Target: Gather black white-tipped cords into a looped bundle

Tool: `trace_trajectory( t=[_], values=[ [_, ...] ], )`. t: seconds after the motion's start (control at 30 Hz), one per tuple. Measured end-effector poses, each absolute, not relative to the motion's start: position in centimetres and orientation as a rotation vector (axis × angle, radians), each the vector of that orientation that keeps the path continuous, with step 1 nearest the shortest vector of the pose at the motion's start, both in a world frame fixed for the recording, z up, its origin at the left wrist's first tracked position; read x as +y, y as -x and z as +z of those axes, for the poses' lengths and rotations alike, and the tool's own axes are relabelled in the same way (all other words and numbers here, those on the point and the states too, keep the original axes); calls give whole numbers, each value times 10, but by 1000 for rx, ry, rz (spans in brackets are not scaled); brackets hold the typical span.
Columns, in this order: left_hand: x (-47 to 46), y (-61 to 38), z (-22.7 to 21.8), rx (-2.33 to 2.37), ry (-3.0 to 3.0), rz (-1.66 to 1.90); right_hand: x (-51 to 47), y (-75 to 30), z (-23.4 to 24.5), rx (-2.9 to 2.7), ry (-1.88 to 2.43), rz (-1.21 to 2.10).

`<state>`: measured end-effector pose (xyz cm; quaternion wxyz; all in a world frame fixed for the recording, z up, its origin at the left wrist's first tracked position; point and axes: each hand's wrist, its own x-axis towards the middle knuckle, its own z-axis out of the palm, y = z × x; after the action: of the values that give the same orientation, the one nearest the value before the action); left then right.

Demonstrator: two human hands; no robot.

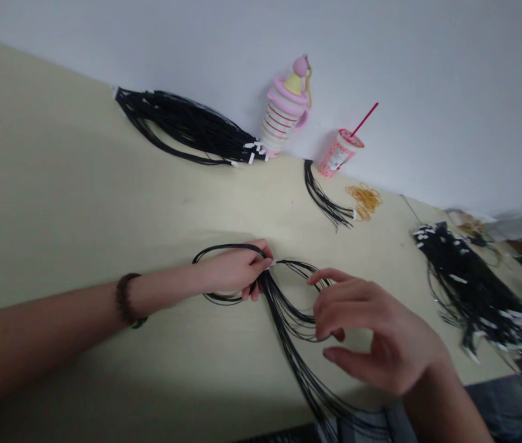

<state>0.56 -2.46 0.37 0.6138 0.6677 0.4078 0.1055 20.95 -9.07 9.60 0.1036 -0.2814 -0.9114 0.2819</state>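
Observation:
My left hand (242, 271) is closed around a bundle of thin black cables (284, 326), gripping it close to a white connector (271, 263). Part of the bundle loops back around my left wrist; the rest fans out to the right and hangs over the table's front edge. Beside those strands, my right hand (367, 326) is raised with fingers curved and thumb apart, and nothing shows between them. Its fingertips overlap some strands in the view; whether they touch I cannot tell.
A thick black cable bundle (187, 126) lies along the wall. Near it stand a pink-and-white ice-cream-shaped cup (282, 120) and a pink cup with a red straw (340, 154). A small cable bundle (323, 197) lies by yellow rubber bands (365, 198). More cables (473, 277) are piled at right.

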Motion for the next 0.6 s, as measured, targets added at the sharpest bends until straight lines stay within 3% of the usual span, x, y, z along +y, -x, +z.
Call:
trace_trajectory(
  t=[0.13,0.33,0.6],
  values=[
    [-26,-5,4,927,-1542,266,-109,-225,84,-2843,1110,728],
    [-26,-5,2,931,-1543,283,-117,-243,36,-2539,1340,653],
    [-25,-4,0,932,-1591,280,-119,-221,48,-2294,1237,283]
  ],
)
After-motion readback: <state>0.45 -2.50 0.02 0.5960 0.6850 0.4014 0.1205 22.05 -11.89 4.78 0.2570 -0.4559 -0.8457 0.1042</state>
